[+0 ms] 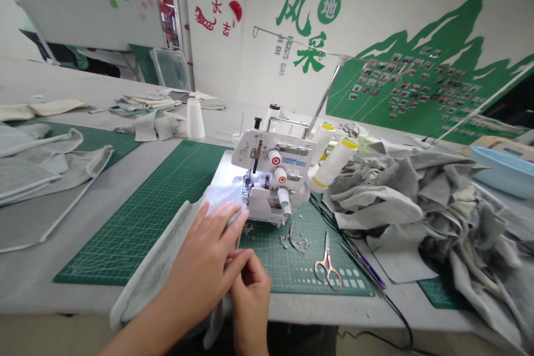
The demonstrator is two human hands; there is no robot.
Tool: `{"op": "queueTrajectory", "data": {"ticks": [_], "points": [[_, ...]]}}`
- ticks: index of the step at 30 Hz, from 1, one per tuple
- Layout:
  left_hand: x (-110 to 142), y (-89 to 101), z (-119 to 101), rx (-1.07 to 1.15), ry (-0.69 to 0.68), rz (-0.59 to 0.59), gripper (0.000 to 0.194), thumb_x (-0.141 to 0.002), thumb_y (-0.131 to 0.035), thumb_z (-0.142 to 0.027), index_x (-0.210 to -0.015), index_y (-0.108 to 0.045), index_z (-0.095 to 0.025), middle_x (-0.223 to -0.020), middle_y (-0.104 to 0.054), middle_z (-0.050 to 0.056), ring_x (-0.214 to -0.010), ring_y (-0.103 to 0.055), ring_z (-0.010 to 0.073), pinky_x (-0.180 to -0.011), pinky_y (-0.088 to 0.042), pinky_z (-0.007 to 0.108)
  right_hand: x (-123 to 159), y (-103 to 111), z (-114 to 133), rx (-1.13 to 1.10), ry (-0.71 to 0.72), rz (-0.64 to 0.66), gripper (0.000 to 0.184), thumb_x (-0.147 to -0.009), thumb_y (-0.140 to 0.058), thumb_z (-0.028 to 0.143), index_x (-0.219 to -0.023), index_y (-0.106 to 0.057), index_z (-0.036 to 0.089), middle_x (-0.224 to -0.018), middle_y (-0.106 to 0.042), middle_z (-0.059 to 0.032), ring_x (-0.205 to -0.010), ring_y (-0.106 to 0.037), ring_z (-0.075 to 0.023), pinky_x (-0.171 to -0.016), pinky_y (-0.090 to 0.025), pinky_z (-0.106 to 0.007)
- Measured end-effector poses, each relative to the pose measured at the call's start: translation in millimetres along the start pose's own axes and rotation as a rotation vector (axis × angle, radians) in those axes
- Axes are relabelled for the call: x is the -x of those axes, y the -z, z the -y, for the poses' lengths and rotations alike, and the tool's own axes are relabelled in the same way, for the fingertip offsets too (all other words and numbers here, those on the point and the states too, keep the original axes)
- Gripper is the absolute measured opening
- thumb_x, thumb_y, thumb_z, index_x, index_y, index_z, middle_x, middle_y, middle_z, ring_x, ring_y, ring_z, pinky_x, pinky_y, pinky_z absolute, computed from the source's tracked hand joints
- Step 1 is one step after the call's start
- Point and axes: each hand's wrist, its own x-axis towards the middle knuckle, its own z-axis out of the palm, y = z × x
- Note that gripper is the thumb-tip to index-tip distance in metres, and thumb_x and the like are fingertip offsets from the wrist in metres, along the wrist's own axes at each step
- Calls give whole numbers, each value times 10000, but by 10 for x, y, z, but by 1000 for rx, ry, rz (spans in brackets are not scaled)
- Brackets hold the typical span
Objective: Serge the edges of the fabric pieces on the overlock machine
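Note:
A white overlock sewing machine [273, 172] stands on a green cutting mat [167, 178], its lamp lit over the needle area. Light grey fabric [167, 272] runs from the table edge up to the presser foot. Spread flat on this fabric, my left hand [208, 250] has its fingertips just short of the foot. Below it, my right hand [250, 300] is closed in a pinch at the fabric's edge, close to the left thumb. What lies between the right fingertips is partly hidden. Grey thread scraps [295, 239] lie right of the hands.
Scissors [328, 267] and purple-handled tweezers [369, 267] lie at right, near black cables. A grey fabric heap [400, 189] and a blue basin [504, 172] are farther right. Thread cones [336, 161] stand behind the machine; cut grey pieces [45, 178] lie at left.

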Motion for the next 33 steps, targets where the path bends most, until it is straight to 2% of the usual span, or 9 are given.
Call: {"op": "queueTrajectory", "data": {"ticks": [3, 12, 16, 21, 26, 29, 31, 33], "points": [[-42, 1, 21, -18, 12, 3, 495, -943, -572, -328, -1410, -516, -173, -1414, -557, 131, -1345, -485, 305, -1200, -245, 563, 10, -27, 7, -11, -11, 1, 307, -848, -697, 443, -717, -663, 166, -683, -633, -17, -683, -566, -184, -643, -482, -273], [-162, 17, 69, -48, -4, 20, 487, -943, -590, -360, -1392, -545, -176, -1414, -570, 138, -1327, -502, 308, -1195, -240, 587, 21, -66, -39, 111, 74, -27, 198, -803, -678, 268, -644, -606, 176, -663, -595, 5, -647, -495, -157, -613, -427, -251], [-70, 61, 20, -56, -51, 12, 497, -937, -599, -346, -1398, -531, -171, -1428, -567, 123, -1360, -466, 321, -1185, -265, 595, 30, -67, -56, 123, 83, -48, 247, -819, -666, 305, -626, -562, 191, -639, -563, 11, -621, -482, -155, -579, -423, -249], [138, 93, -129, -37, -14, 17, 575, -912, -581, -290, -1453, -456, -141, -1468, -522, 127, -1365, -456, 316, -1104, -432, 495, 46, -48, -102, 218, 127, -79, 328, -810, -660, 346, -568, -480, 218, -578, -515, 24, -556, -479, -156, -532, -390, -252], [208, 64, -180, -34, 10, 24, 634, -910, -570, -270, -1502, -381, -143, -1513, -468, 129, -1393, -431, 305, -1116, -436, 483, 86, -43, -110, 208, 68, -82, 367, -801, -630, 383, -557, -397, 237, -513, -439, 52, -499, -416, -134, -492, -351, -242], [205, 33, -186, -28, 25, 10, 622, -923, -566, -282, -1499, -383, -140, -1534, -437, 142, -1418, -402, 313, -1117, -436, 489, 133, -43, -101, 117, 34, -117, 314, -791, -671, 356, -612, -446, 231, -562, -467, 54, -528, -456, -135, -506, -394, -231], [207, 13, -192, -20, 39, 2, 605, -928, -558, -275, -1495, -388, -152, -1557, -406, 142, -1433, -383, 316, -1112, -437, 497, 164, -32, -114, 29, -1, -125, 215, -800, -687, 351, -732, -531, 220, -623, -534, 42, -567, -512, -145, -536, -438, -232], [211, -5, -192, -13, 50, 1, 594, -930, -551, -267, -1493, -391, -167, -1572, -387, 134, -1444, -369, 314, -1118, -427, 505, 183, -11, -140, -42, -52, -90, 192, -828, -681, 364, -895, -587, 211, -658, -595, 29, -591, -559, -158, -577, -477, -246]]}}
